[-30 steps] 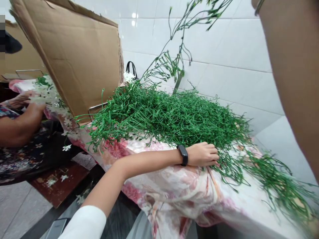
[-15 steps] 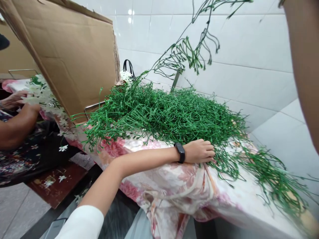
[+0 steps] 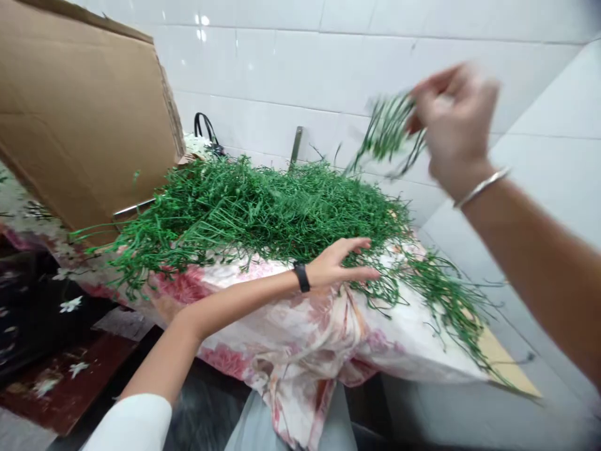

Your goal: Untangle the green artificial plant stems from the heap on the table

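A big tangled heap of thin green stems (image 3: 282, 210), plastic-looking with small knobbed tips, lies on the flower-patterned cloth (image 3: 244, 313). My left hand (image 3: 335, 263), a black band at its wrist, hovers at the heap's front edge, thumb and fingers apart with nothing in it. Up against the tiled wall, my right hand (image 3: 457, 122) is blurred by motion. Its fingers pinch a small bunch of green stems (image 3: 387, 128) that hangs leftward above the heap. On the cloth's right end rests a smaller, looser group of green stems (image 3: 444, 294).
A tall cardboard sheet (image 3: 89, 113) stands at the left, white flowers (image 3: 70, 305) near its foot. A metal strip (image 3: 295, 147) rises behind the heap, close to the white tiled wall (image 3: 263, 75). A yellowish board corner (image 3: 509, 360) juts out at the right.
My right hand has come down into view with the green stems, clear of the heap. My left hand has opened its fingers. The view has turned right; the other person's arms have left it.
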Motion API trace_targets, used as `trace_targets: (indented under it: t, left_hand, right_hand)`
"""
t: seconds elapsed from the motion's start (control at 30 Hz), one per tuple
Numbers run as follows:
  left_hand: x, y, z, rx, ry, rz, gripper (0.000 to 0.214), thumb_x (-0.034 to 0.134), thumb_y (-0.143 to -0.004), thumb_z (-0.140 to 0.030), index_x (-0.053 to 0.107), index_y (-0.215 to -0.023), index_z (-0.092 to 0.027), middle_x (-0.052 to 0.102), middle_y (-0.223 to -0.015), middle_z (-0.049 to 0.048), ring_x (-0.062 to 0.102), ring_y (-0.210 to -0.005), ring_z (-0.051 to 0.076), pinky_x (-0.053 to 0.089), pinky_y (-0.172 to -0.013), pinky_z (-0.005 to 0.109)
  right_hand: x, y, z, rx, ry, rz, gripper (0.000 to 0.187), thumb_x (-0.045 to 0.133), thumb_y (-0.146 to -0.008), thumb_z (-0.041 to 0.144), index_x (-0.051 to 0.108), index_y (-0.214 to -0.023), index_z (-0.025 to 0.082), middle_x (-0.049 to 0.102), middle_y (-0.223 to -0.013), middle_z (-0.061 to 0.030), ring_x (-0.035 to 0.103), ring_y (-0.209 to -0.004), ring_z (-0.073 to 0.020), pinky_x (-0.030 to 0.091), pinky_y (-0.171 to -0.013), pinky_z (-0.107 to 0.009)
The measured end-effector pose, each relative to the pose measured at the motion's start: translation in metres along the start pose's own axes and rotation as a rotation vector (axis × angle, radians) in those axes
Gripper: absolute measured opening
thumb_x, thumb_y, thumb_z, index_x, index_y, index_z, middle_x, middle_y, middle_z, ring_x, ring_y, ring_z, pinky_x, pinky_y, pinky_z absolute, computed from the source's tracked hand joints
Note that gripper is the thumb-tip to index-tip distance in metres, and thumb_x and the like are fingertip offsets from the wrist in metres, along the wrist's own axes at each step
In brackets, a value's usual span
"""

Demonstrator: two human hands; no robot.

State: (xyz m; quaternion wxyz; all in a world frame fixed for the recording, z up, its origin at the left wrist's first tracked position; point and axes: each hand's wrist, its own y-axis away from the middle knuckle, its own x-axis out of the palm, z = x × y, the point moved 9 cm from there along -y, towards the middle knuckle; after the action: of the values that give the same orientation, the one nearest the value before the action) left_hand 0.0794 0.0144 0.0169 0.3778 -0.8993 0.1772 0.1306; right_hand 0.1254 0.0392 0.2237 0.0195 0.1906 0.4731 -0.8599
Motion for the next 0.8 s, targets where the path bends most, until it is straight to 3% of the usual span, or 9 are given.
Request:
trace_targets:
  t: [0.07, 0.13, 0.27, 0.37, 0.5, 0.6, 0.8]
  left_hand:
    - [-0.013, 0.001, 0.0, -0.122, 0.373, -0.093, 0.083, 0.039, -0.066, -0.073, 0.036, -0.125, -0.014, 0.045, -0.128, 0.0175, 0.049, -0.109, 0.024, 0.039, -0.087, 0.036]
    - [-0.022, 0.006, 0.004, -0.261, 0.666, -0.186, 0.084, 0.028, -0.069, -0.074, 0.034, -0.126, -0.012, 0.04, -0.132, 0.0189, 0.045, -0.116, 0.027, 0.039, -0.089, 0.039]
    - [-0.025, 0.016, 0.001, -0.428, 1.012, -0.271, 0.078, 0.031, -0.073, -0.07, 0.033, -0.127, -0.013, 0.05, -0.122, 0.0186, 0.047, -0.114, 0.029, 0.041, -0.089, 0.041]
    - [-0.021, 0.016, -0.01, -0.417, 1.083, -0.269, 0.063, 0.039, -0.077, -0.06, 0.031, -0.129, -0.025, 0.057, -0.114, 0.011, 0.051, -0.111, 0.026, 0.042, -0.088, 0.04]
    - [-0.012, 0.012, -0.021, -0.41, 1.065, -0.257, 0.047, 0.045, -0.081, -0.047, 0.035, -0.125, -0.035, 0.059, -0.11, 0.0042, 0.054, -0.109, 0.023, 0.041, -0.088, 0.039]
    - [-0.012, 0.009, -0.022, -0.406, 1.076, -0.288, 0.04, 0.048, -0.081, -0.042, 0.043, -0.119, -0.029, 0.057, -0.116, 0.0047, 0.052, -0.111, 0.023, 0.038, -0.093, 0.042]
    - [-0.028, 0.003, -0.011, -0.425, 1.146, -0.382, 0.039, 0.047, -0.078, -0.045, 0.057, -0.095, -0.012, 0.057, -0.115, 0.0109, 0.046, -0.118, 0.024, 0.038, -0.097, 0.04]
  right_hand:
    - [-0.012, 0.032, -0.009, 0.035, 0.069, -0.036, 0.026, 0.055, -0.077, 0.034, 0.056, -0.088, 0.01, 0.052, -0.07, 0.0035, 0.043, -0.047, 0.0013, 0.032, -0.046, -0.017]
    - [-0.016, 0.075, -0.016, 0.099, 0.091, 0.002, 0.023, 0.057, -0.075, 0.036, 0.057, -0.083, 0.014, 0.053, -0.067, 0.0035, 0.039, -0.042, 0.0008, 0.028, -0.039, -0.017]
    - [-0.022, 0.149, -0.018, 0.24, 0.042, 0.049, 0.017, 0.06, -0.074, 0.034, 0.059, -0.08, 0.019, 0.055, -0.067, 0.0018, 0.046, -0.05, -0.0035, 0.037, -0.043, -0.016]
    - [-0.018, 0.184, -0.018, 0.332, 0.027, 0.14, 0.016, 0.061, -0.073, 0.032, 0.059, -0.082, 0.019, 0.058, -0.078, -0.001, 0.056, -0.069, -0.0092, 0.048, -0.059, -0.02]
    - [-0.022, 0.216, -0.022, 0.395, 0.026, 0.082, 0.026, 0.06, -0.073, 0.028, 0.056, -0.098, 0.021, 0.055, -0.083, -0.0003, 0.056, -0.074, -0.0084, 0.049, -0.068, -0.021]
    - [-0.022, 0.232, -0.03, 0.454, 0.011, 0.059, 0.029, 0.059, -0.074, 0.029, 0.057, -0.102, 0.021, 0.054, -0.08, 0.0, 0.054, -0.067, -0.0076, 0.05, -0.065, -0.021]
    - [-0.036, 0.243, -0.037, 0.479, -0.03, -0.103, 0.022, 0.061, -0.072, 0.027, 0.063, -0.093, 0.021, 0.061, -0.09, -0.0027, 0.058, -0.084, -0.0129, 0.05, -0.077, -0.026]
